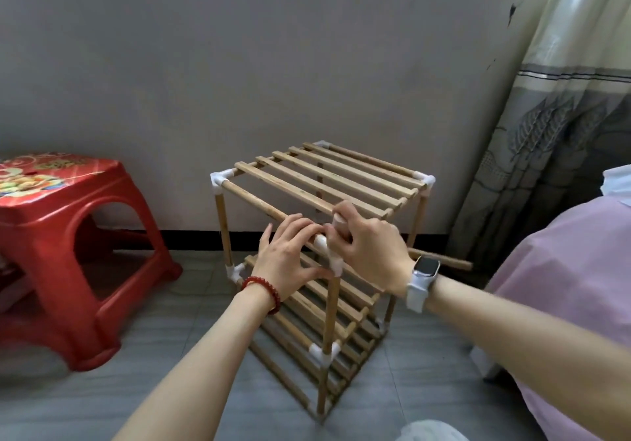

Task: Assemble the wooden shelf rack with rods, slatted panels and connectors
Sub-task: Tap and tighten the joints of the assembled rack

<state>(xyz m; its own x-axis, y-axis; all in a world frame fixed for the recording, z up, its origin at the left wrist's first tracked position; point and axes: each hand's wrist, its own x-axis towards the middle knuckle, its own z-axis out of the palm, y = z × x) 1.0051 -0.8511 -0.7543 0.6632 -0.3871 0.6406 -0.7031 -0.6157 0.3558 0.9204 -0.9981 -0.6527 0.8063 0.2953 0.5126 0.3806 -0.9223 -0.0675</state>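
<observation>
Grey floor by a wall: rack (321, 269) beside a red stool (78, 242).
Both hands at its near top-corner connector (322, 243): left hand (286, 263) fingers curl over the rod (259, 203), right hand (367, 249) grips the connector.

Head view: worn on the person's head, facing forward and down.
Nearness: close above both hands.
Framing: floor (177, 355) below, wall (239, 64) beyond.
</observation>
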